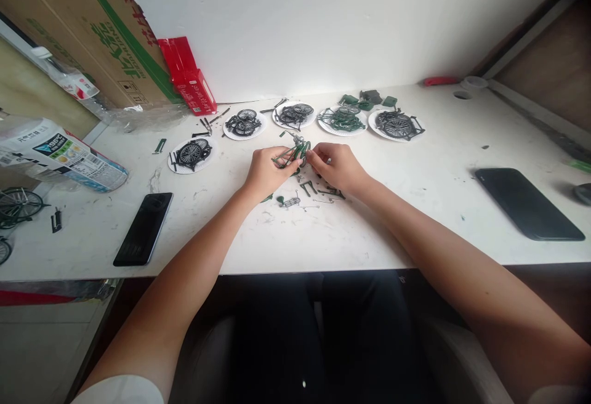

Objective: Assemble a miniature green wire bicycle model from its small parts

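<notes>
Between my two hands, just above the table, is a small green model bicycle frame point(295, 151) with grey handlebar parts at its top. My left hand point(270, 170) is closed around its left side, thumb pressed along it. From the right, my right hand point(336, 165) pinches at the frame's edge; its fingertips partly hide what they grip. Loose green pieces point(308, 188) and a small silver metal part point(290, 202) lie on the table just below the hands, with several thin wires beside them.
Paper plates point(172, 167) with dark and green bicycle parts stand in a row behind. A phone point(143, 229) lies left, a black tablet-like slab point(529, 204) right. A red box point(198, 90), a large printed bottle point(64, 154) and a finished-looking model bicycle point(21, 204) occupy the left side.
</notes>
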Available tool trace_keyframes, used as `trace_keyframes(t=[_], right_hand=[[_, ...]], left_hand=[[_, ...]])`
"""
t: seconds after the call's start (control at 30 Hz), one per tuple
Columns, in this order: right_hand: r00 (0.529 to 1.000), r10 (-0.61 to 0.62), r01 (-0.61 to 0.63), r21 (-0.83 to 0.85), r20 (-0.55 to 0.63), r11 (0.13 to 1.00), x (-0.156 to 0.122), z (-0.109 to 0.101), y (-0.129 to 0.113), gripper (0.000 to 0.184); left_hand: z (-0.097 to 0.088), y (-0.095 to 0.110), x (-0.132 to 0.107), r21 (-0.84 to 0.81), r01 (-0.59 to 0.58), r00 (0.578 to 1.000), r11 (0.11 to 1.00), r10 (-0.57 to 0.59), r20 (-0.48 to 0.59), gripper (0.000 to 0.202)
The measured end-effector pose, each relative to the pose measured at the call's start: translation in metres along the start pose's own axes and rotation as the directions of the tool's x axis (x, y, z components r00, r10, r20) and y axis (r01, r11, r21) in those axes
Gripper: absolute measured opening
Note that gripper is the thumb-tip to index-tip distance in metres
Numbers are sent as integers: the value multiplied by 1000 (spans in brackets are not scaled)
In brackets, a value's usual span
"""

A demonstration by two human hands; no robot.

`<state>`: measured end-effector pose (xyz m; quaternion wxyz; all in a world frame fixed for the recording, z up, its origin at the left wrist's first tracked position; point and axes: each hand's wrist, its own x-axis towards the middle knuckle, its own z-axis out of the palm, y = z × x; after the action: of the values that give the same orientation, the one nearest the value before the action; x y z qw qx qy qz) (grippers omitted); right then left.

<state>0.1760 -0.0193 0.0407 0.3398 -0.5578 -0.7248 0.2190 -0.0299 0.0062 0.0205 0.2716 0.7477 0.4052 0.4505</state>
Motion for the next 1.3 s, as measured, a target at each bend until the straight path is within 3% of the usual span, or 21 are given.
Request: trace_keyframes(t=[1.3], right_hand=[[997,-49,51,-29,68,998,0,-2,0,35]], left_hand=[[-3,6,0,34,17,1000,999,-17,14,29]])
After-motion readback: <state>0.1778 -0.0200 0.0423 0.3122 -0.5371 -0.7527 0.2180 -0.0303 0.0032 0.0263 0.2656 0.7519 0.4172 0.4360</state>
